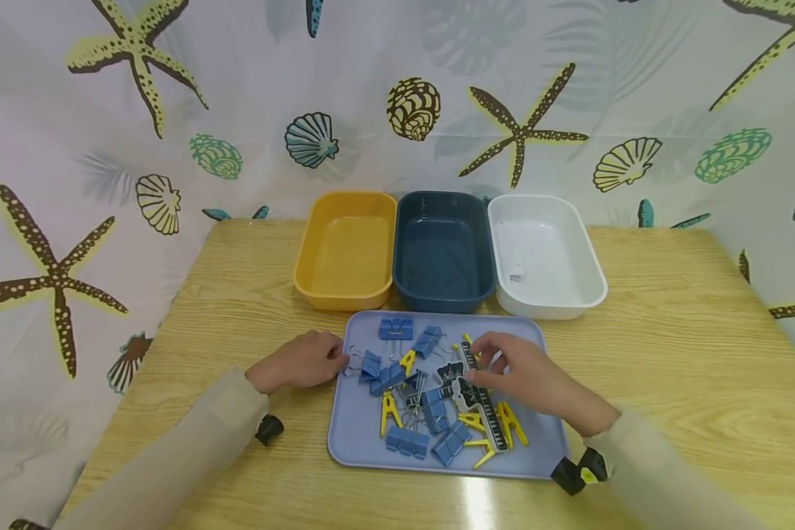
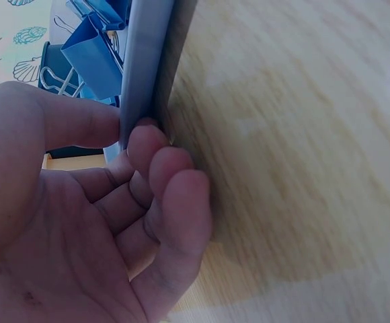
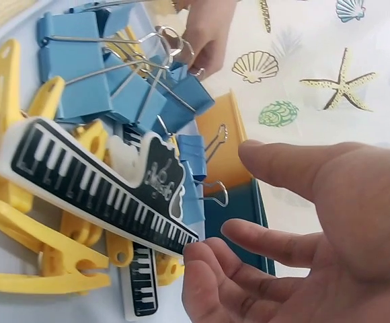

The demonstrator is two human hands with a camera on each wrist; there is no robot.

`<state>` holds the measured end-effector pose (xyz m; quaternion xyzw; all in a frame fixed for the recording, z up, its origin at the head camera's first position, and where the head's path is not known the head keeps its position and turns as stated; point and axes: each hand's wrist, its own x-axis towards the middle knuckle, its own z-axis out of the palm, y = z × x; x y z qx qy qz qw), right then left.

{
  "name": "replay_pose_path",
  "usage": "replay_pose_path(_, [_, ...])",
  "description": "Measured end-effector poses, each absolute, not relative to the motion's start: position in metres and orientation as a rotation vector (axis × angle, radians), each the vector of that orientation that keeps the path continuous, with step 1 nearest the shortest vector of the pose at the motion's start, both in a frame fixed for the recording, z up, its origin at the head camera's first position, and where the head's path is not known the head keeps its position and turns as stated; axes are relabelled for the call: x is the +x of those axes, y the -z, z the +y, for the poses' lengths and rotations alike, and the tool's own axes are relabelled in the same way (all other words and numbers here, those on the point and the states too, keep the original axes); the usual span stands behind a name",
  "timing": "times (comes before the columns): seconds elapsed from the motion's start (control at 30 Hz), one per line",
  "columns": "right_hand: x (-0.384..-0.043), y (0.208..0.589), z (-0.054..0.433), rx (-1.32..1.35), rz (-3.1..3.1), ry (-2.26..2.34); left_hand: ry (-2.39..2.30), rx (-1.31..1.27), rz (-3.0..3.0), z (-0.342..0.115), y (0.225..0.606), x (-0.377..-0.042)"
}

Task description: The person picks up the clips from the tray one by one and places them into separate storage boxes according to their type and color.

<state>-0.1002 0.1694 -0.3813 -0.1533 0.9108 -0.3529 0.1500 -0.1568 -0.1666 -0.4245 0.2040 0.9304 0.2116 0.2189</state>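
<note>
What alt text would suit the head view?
A left hand pinches the left edge of a lavender tray holding blue binder clips, yellow clips and piano-patterned pieces; the right hand is at these pieces. Behind stand a yellow bin, a navy bin and a white bin.

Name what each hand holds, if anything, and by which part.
Left hand: the tray, by its left rim. Right hand: open, apparently gripping nothing.
</note>
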Motion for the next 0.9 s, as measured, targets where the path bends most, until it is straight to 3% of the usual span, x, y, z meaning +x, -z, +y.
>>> replay_pose_path(0.4, [-0.088,0.387,0.152,-0.300,2.686,0.871,-0.569,0.568,2.590,-0.166,0.422,-0.156])
replay_pose_path(0.9, [-0.081,0.398,0.148,-0.335,2.770,0.777,-0.548,0.560,2.595,-0.165,0.424,-0.157])
